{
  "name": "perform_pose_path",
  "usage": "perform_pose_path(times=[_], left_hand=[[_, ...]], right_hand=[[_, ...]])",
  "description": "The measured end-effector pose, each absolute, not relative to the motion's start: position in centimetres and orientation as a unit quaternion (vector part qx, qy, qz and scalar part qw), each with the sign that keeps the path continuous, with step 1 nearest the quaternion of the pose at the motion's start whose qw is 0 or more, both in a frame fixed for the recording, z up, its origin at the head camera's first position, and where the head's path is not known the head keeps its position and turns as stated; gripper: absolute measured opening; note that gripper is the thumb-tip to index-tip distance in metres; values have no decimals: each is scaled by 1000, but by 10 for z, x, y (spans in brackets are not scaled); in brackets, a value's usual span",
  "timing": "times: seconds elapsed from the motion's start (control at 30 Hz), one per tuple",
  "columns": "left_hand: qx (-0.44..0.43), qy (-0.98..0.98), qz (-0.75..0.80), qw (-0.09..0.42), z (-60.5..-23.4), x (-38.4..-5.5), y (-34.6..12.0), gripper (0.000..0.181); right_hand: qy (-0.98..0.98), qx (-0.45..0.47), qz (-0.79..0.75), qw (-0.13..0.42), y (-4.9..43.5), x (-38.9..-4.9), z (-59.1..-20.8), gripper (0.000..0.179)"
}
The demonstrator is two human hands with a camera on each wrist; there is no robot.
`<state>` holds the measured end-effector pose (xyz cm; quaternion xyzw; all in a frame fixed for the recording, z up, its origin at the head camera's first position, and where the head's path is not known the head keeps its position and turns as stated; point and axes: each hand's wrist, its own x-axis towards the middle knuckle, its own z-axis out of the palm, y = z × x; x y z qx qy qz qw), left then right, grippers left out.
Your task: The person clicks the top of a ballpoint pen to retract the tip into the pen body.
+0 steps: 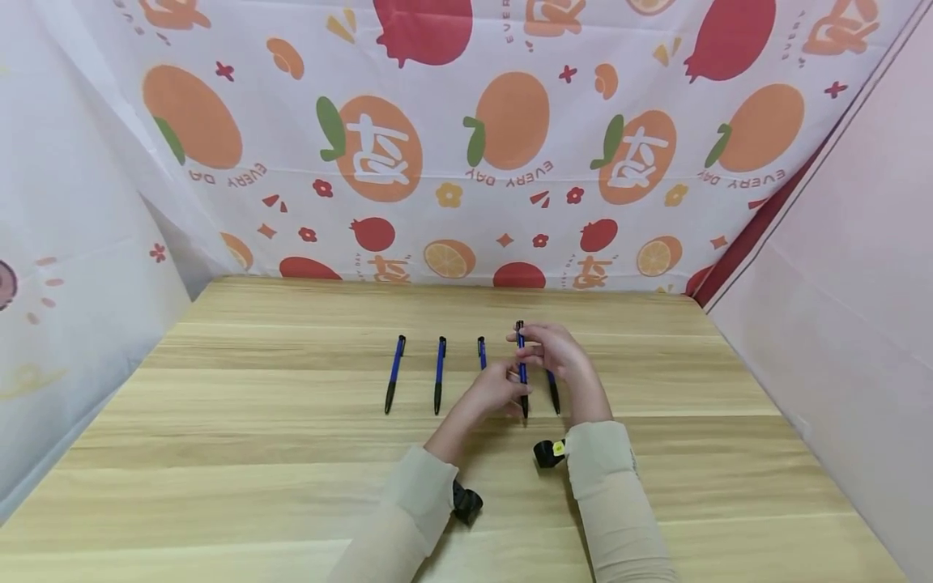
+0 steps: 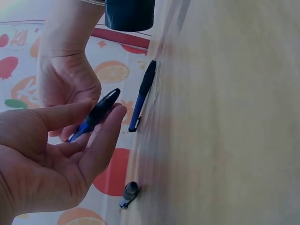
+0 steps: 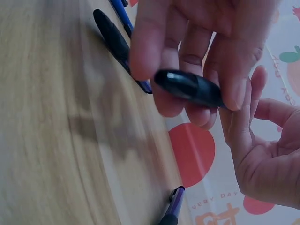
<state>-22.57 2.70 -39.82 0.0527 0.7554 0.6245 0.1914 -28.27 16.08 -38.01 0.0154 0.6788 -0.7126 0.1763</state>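
Note:
A blue pen with a black grip (image 1: 522,374) is held clear of the tabletop, its clip end pointing away from me. My left hand (image 1: 498,389) pinches it near the tip, and my right hand (image 1: 557,350) grips it near the clip. In the left wrist view, the left thumb and fingers close round the black front part (image 2: 104,105), with the right hand (image 2: 70,84) behind. The right wrist view shows the pen's black tip part (image 3: 187,86) close up, between the left hand's fingers (image 3: 192,56); the right hand (image 3: 269,154) is farther off.
Matching pens lie in a row on the wooden table (image 1: 255,453): two to the left (image 1: 395,374) (image 1: 440,374), one partly behind my left hand (image 1: 482,353), one under my right hand (image 1: 554,393). A fruit-print curtain (image 1: 452,162) hangs behind the table. Black cameras (image 1: 466,504) sit on both wrists.

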Motion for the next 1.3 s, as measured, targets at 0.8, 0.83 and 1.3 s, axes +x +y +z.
perform_pose_path(times=[0.8, 0.83, 1.3], left_hand=[[70, 919, 365, 131, -400, -248, 43, 10], [69, 926, 348, 128, -400, -249, 44, 8], [52, 942, 306, 128, -397, -255, 52, 31]], right_hand=[[940, -29, -324, 103, 144, -319, -391, 33], [944, -32, -314, 99, 143, -320, -392, 35], [971, -39, -226, 68, 137, -324, -399, 25]])
